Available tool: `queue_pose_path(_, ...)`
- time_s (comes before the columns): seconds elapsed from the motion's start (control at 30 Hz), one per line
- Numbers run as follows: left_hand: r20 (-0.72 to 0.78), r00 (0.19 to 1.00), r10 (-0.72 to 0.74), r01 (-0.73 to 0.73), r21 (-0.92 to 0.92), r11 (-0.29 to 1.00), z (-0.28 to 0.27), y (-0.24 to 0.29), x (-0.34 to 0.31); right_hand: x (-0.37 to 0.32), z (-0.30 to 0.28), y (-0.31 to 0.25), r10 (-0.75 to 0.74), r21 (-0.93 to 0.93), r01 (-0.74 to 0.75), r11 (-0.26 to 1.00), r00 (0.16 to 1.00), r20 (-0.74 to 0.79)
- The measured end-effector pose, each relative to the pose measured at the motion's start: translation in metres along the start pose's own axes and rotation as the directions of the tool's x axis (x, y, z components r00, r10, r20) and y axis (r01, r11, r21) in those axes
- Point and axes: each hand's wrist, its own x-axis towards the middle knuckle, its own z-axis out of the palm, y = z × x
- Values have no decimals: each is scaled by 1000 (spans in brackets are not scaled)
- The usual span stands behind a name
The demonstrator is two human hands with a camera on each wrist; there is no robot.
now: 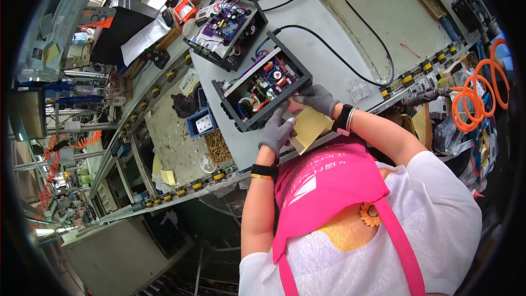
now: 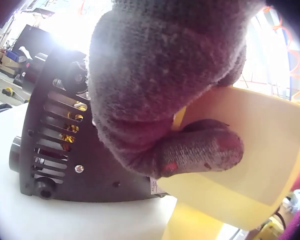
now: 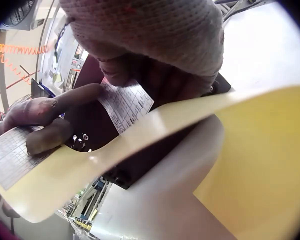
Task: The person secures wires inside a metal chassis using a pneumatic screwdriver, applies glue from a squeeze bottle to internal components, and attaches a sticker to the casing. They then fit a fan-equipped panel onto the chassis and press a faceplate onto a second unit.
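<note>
A black metal chassis [image 1: 263, 85] with an exposed circuit interior stands on the pale worktop, its slotted side panel [image 2: 65, 145] close to my left hand. My gloved left hand [image 1: 278, 131] pinches a yellow backing sheet [image 1: 311, 127] under its thumb; one of its fingers touches a printed white label [image 3: 127, 106] at the chassis' dark panel. Curled around that label's upper edge are the fingers of my gloved right hand [image 1: 319, 100]. Another printed label [image 3: 12, 155] lies on the yellow sheet, beside the left fingertips. The right hand partly hides the first label.
Another opened chassis [image 1: 227, 27] stands behind the first. A black cable [image 1: 334, 49] loops across the worktop. To the left are a blue bin [image 1: 201, 123] and a tray of brass-coloured parts [image 1: 218, 146]. Roller rails [image 1: 408, 78] border the worktop; a coiled orange hose [image 1: 466, 98] hangs right.
</note>
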Motion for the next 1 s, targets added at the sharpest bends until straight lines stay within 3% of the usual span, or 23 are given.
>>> queue_pose_path(0.1,-8,1000,-13,12,-17,1000,1,-3,2,-15,0,-35,61,-170,-71,983,996,-62)
queue_pose_path(0.2,21,999,-29,29,27,999,-7,-7,-7,-2,-7,-11,57,-483,-90,871,995,-83)
queue_pose_path(0.23,54,997,57,-53,-76,996,-13,-12,-20,-7,-12,-18,91,-435,-101,895,995,-44)
queue_pose_path(0.3,108,994,4,20,-226,974,-27,7,-63,-23,-20,-35,156,-343,-130,930,987,49)
queue_pose_path(0.37,168,984,-59,119,-374,920,-41,6,-100,-21,-20,-29,-53,-185,102,977,967,250)
queue_pose_path(0.4,184,983,-10,101,-493,864,-48,-9,-114,-20,-18,-26,-167,-86,206,975,928,332)
queue_pose_path(0.43,117,993,9,64,-600,797,-46,-15,-128,-18,-15,-33,-129,-137,197,971,910,394)
queue_pose_path(0.47,47,999,22,17,-695,718,-44,-21,-140,-10,-12,-24,-200,-143,270,952,906,374)
queue_pose_path(0.53,19,999,-38,40,-735,676,-49,-45,-163,6,1,-5,-348,-156,415,896,876,334)
queue_pose_path(0.57,19,1000,-17,25,-759,651,-48,-54,-171,9,2,-1,13,-291,84,953,948,317)
queue_pose_path(0.67,-5,997,-81,39,-847,530,-42,-68,-192,7,3,13,155,-231,-102,968,963,222)
queue_pose_path(0.7,10,999,-51,33,-882,469,-40,-61,-195,2,4,4,5,-366,84,927,972,235)
queue_pose_path(0.8,-231,965,-125,-112,-792,600,-27,-55,-189,-4,4,5,-386,-453,456,766,890,242)
queue_pose_path(0.83,-287,956,-65,-159,-689,707,-21,-31,-184,-13,3,-15,-414,-446,456,770,889,196)
queue_pose_path(0.93,-408,911,64,-268,-467,843,-7,-2,-160,-56,5,-92,-614,-164,626,762,780,126)
queue_pose_path(1.0,-448,873,194,-343,-281,896,-3,2,-142,-81,7,-138,-702,-272,758,593,652,287)
